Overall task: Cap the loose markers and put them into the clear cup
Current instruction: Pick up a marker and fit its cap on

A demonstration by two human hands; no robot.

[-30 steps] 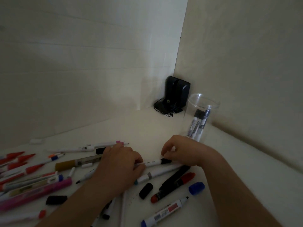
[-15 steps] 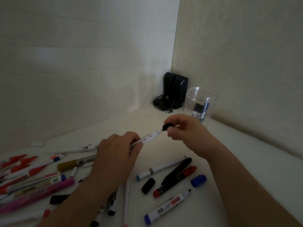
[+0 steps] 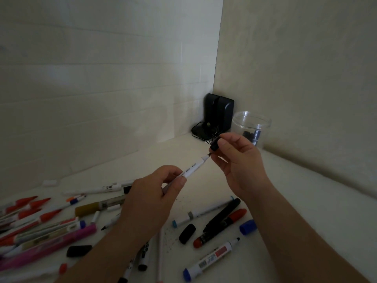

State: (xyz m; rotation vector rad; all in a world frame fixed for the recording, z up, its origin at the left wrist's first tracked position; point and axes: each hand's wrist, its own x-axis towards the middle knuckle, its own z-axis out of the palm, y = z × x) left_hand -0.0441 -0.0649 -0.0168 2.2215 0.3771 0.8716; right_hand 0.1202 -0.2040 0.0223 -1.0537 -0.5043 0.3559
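One clear cup [image 3: 252, 124], two hands [image 3: 152, 198]

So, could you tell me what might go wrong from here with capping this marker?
The right hand pinches the small black cap just off the bare tip of the thin white marker gripped by the left hand; a misaligned push could ink the fingers. The clear plastic cup stands right behind that hand, so a careless reach could tip it.

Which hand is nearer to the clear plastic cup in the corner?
The right hand. It is raised just in front of the clear plastic cup, pinching a small black cap. The left hand is lower and further left, holding the white marker.
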